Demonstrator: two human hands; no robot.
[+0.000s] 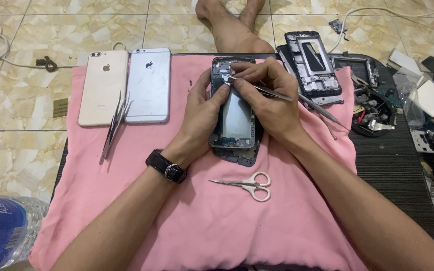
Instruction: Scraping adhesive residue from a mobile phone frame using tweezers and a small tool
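Observation:
An opened phone (237,118) with bare circuit board and metal shield lies on a pink cloth (217,226). My left hand (204,110), with a black wristwatch (167,166), grips the phone's left edge, thumb near its top. My right hand (267,98) pinches metal tweezers (262,88), whose tip touches the top of the board. Small white-handled scissors (247,184) lie just below the phone.
Two phones lie face down at left, gold (102,88) and silver (149,85), with spare tweezers (114,125) beside them. A phone frame (313,62), a screwdriver (322,111), a round parts dish (372,113) and loose parts sit right. A water bottle (1,236) stands lower left.

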